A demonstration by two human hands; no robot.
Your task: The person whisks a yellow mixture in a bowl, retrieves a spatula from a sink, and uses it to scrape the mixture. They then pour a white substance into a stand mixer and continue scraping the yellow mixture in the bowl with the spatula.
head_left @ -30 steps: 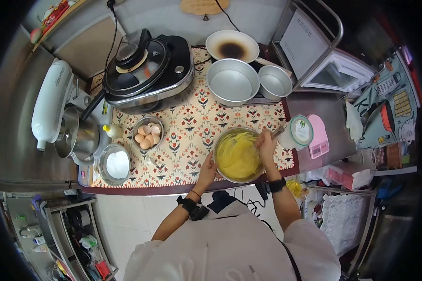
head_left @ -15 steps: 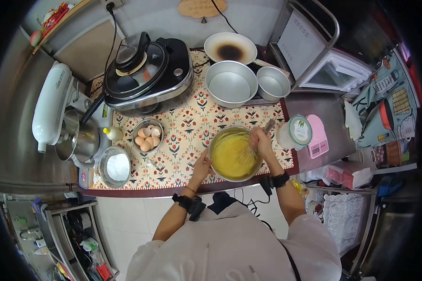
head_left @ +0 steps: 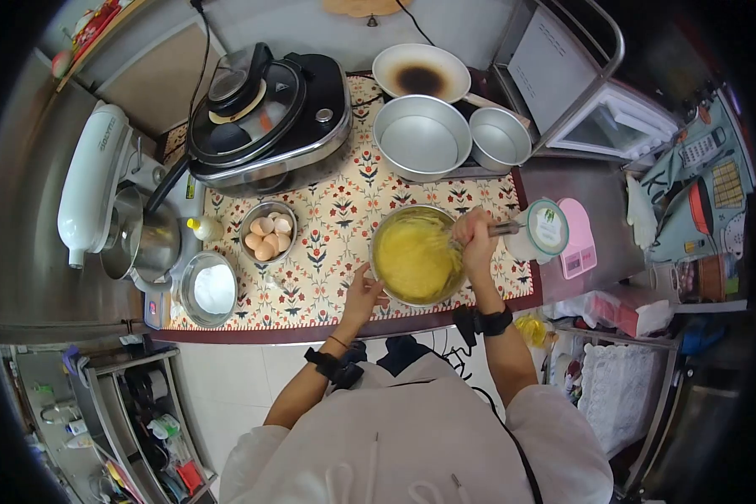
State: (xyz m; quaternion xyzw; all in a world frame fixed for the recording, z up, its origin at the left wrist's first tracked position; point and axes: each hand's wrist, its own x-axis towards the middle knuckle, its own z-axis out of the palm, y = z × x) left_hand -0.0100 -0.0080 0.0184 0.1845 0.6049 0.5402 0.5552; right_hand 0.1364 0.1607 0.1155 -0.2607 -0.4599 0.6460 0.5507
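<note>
A metal bowl (head_left: 375, 270) of yellow batter stands on the flowered cloth (head_left: 319, 286) near the counter's front edge. My right hand (head_left: 476, 239) is closed round the handle of a whisk (head_left: 506, 228); its wires are in the batter at the bowl's right side, blurred. At the bowl's left rim rests my left hand (head_left: 364, 296), its fingers apart and touching the outside. Left of it are a small bowl of eggshells (head_left: 267, 237) and a bowl of white powder (head_left: 212, 290). A lidded tub (head_left: 543, 229) is close to the right of the whisk handle.
A stand mixer (head_left: 97, 185) and a small yellow-capped bottle (head_left: 205, 228) are at the left. Behind stand an electric cooker (head_left: 286, 155), two round tins (head_left: 422, 139) and a frying pan (head_left: 422, 70). On the right lie a pink scale (head_left: 577, 244) and a white oven (head_left: 617, 126).
My right hand has shifted slightly up and right, and the whisk handle now tilts to the right, more level. My left hand stays at the rim. The whole view has shifted slightly.
</note>
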